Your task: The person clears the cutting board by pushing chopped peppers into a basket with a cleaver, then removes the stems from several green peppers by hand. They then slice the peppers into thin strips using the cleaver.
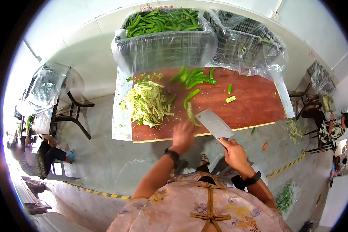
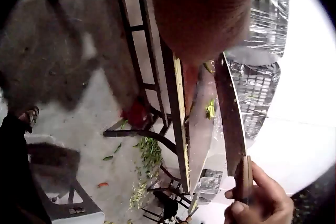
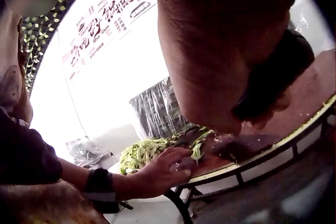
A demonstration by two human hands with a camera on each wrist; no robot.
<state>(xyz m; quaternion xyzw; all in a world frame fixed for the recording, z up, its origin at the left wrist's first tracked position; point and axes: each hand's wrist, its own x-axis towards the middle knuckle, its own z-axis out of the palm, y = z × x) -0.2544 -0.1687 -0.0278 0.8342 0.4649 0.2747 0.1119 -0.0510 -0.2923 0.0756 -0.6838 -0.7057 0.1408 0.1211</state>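
My right hand [image 1: 236,154] grips the handle of a cleaver [image 1: 215,123], its broad blade over the front part of the wooden board [image 1: 251,104]. In the left wrist view the cleaver [image 2: 231,113] stands edge-on, fingers wrapped round its handle. My left hand [image 1: 183,134] is at the board's front edge, blurred, beside a pale green pepper piece [image 1: 191,114]. From the right wrist view, the left hand [image 3: 163,172] lies low over the board with fingers extended. A whole green pepper [image 1: 190,98] lies just beyond. Left of it is a heap of shredded pale green vegetable [image 1: 145,104].
Several green peppers [image 1: 201,79], some blurred, lie at the board's back. Two cut pieces [image 1: 231,99] lie to the right. Behind stand a plastic-lined crate [image 1: 166,46] of peppers and another lined crate [image 1: 247,50]. People sit at both sides; a stool [image 2: 68,198] stands below.
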